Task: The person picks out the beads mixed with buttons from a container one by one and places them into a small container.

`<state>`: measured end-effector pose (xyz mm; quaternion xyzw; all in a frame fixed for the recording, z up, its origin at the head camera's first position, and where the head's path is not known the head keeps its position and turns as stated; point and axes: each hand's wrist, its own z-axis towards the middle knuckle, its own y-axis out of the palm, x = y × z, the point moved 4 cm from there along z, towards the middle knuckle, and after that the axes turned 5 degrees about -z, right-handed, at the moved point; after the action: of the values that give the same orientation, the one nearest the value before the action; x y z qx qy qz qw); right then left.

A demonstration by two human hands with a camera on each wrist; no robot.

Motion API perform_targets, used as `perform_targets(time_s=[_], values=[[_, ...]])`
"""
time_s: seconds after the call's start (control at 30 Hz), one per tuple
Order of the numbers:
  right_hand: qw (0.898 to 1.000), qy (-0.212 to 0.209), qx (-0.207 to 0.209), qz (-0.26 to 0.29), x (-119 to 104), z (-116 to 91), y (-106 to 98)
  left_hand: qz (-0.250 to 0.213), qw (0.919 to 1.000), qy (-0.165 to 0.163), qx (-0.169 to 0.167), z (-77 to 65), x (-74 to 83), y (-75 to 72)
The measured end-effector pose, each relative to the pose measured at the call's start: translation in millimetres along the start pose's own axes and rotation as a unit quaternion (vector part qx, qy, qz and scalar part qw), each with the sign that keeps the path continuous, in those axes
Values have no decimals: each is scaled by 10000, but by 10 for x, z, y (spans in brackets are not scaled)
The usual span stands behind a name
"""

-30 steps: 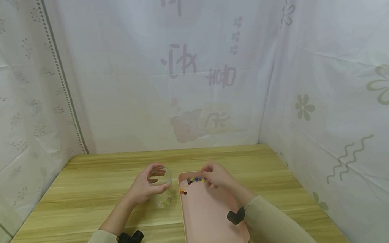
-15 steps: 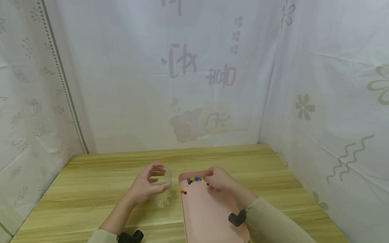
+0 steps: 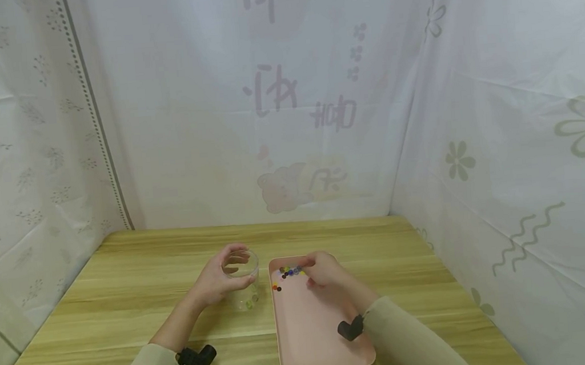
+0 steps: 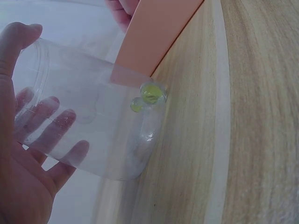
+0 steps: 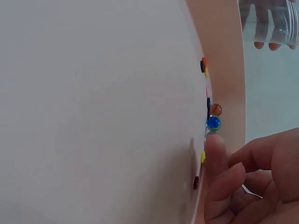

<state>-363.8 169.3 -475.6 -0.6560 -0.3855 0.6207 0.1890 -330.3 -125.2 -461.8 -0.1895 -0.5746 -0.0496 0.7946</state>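
Observation:
My left hand (image 3: 214, 281) grips a clear plastic jar (image 4: 93, 98) around its upper part, thumb and fingers on opposite sides. The open-topped jar stands left of a pink tray (image 3: 314, 330). Yellow-green marbles (image 4: 152, 94) lie at its bottom. My right hand (image 3: 327, 270) reaches into the tray's far end with bent fingers. In the right wrist view its fingertips are right at a row of marbles, beside a blue marble (image 5: 214, 122) and an amber marble (image 5: 216, 109). A greenish marble is partly hidden by the fingertip; I cannot tell whether it is pinched.
Small flat coloured pieces lie in the tray, among them a yellow piece (image 5: 202, 157), a dark red piece (image 5: 195, 182) and a black piece (image 3: 279, 289). The tray's raised wall (image 5: 224, 70) stands between the marbles and the jar. Patterned curtains (image 3: 205, 126) surround the wooden table (image 3: 149, 262).
My right hand has come down from the tray's far rim and shifted left to the marbles. The marble row has shifted slightly. My left hand and the jar stay in place.

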Motion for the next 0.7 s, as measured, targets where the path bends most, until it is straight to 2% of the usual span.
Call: perform_targets(time_s=[0.23, 0.47, 0.7], values=[[9994, -129, 208, -224, -38, -2, 54, 49, 9999, 101, -34, -4, 10, -1], [9990, -205, -21, 395, -40, -1, 150, -24, 10000, -35, -50, -8, 1, 1], [9983, -281, 113, 490, -17, 21, 203, 10, 9999, 58, -98, -12, 12, -3]])
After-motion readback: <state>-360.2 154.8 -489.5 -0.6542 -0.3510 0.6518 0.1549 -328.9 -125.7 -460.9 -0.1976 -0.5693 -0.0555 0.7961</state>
